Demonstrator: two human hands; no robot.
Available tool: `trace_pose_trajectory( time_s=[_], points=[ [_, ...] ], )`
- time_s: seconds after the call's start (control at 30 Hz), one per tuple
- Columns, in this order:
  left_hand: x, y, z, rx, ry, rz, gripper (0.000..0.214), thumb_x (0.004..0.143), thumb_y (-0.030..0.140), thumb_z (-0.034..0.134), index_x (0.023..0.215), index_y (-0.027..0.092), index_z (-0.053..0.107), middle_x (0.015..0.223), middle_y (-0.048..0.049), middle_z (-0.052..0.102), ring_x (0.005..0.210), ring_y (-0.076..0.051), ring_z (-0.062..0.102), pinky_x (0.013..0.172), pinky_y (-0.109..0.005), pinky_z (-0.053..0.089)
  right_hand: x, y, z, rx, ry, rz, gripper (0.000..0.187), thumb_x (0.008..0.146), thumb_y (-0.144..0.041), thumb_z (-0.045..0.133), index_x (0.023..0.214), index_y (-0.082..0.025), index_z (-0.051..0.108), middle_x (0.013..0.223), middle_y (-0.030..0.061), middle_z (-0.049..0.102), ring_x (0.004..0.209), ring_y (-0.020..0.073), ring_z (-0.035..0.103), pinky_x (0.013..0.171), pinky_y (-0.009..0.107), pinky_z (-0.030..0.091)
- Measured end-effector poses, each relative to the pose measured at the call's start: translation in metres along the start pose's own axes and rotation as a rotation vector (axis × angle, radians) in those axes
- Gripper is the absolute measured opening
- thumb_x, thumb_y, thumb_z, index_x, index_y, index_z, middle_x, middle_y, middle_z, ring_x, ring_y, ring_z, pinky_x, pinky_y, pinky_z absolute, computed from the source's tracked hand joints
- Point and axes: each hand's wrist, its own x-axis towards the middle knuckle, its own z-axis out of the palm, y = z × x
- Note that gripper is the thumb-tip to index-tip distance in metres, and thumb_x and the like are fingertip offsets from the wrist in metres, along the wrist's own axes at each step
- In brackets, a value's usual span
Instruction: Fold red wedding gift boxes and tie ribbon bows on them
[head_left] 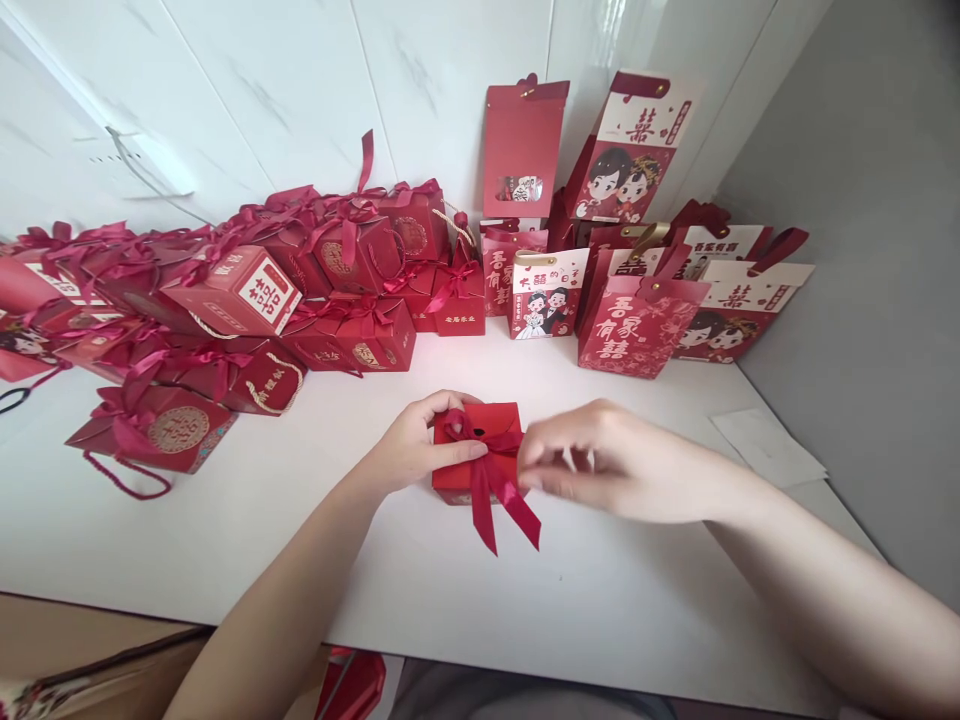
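The white counter (442,585) spreads beneath both arms. Beyond the left hand and off to its left sits a heaped pile of ribbon-tied boxes (225,285), dark red, some with rope handles. Beyond the right hand, against the wall, stands a cluster of paper gift bags (637,320) in red and white. To the right of the right hand, past the forearm, a white sheet (772,445) lies flat.

The right hand (607,460) is curled at the right side of the small red box, thumb drawn close to the fingers; it is blurred, and I cannot tell whether it pinches the ribbon or only rests beside it. The left hand (412,445) holds the box, its thumb across the top and its fingers around the far left side. The red box (454,478) sits on the counter between the two hands. Its ribbon bow (495,462) lies just by the left thumb tip, tails hanging toward the wearer.

The step in hand looks like shaping or tightening this bow. The next move probably calls for a light pinch on the right loop while the left hand steadies the box.
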Motion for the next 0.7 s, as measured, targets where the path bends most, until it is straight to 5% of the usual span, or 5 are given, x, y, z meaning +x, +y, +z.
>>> trace_pose_trajectory(
  time_s=[0.1,0.23,0.43,0.57,0.7],
  points=[
    [-0.001,0.002,0.0,-0.019,-0.03,-0.018,0.036,0.08,0.036,0.079,0.096,0.02,0.051,0.132,-0.0059,0.057,0.1,-0.02,0.064,0.086,-0.033,0.051,0.003,0.012,-0.004,-0.07,0.172,0.21,0.018,0.098,-0.04,0.059,0.101,-0.023,0.059,0.073,-0.0046,0.063,0.06,0.01,0.052,0.056,0.023,0.04],
    [-0.002,0.004,0.0,0.021,-0.033,-0.012,0.041,0.077,0.036,0.082,0.102,0.021,0.053,0.141,-0.0069,0.05,0.109,-0.023,0.063,0.089,-0.034,0.052,0.009,0.026,-0.001,0.125,0.015,0.323,0.026,0.098,-0.048,0.059,0.099,-0.023,0.055,0.066,-0.0056,0.06,0.059,0.0102,0.051,0.056,0.022,0.04],
    [-0.003,0.005,-0.003,0.158,-0.062,0.041,0.031,0.076,0.034,0.082,0.093,0.02,0.06,0.14,-0.008,0.052,0.125,-0.029,0.056,0.104,-0.041,0.045,0.013,0.026,0.002,0.388,-0.127,0.368,0.023,0.095,-0.04,0.064,0.088,-0.019,0.057,0.061,-0.0047,0.062,0.047,0.0068,0.047,0.043,0.017,0.035],
    [-0.004,0.005,-0.003,0.207,-0.083,0.069,0.025,0.079,0.034,0.079,0.091,0.02,0.063,0.138,-0.0076,0.053,0.127,-0.028,0.054,0.108,-0.041,0.042,0.014,0.026,0.003,0.49,-0.083,0.381,0.021,0.096,-0.039,0.061,0.092,-0.02,0.055,0.065,-0.0022,0.066,0.044,0.0083,0.05,0.042,0.019,0.039],
    [-0.004,0.006,-0.001,0.287,-0.089,0.138,0.018,0.084,0.034,0.074,0.092,0.022,0.063,0.139,-0.0065,0.051,0.137,-0.026,0.045,0.113,-0.038,0.038,0.014,0.029,0.007,0.293,0.104,0.275,0.014,0.1,-0.034,0.055,0.095,-0.021,0.058,0.063,-0.005,0.058,0.051,0.0088,0.045,0.048,0.021,0.035]
  ],
)
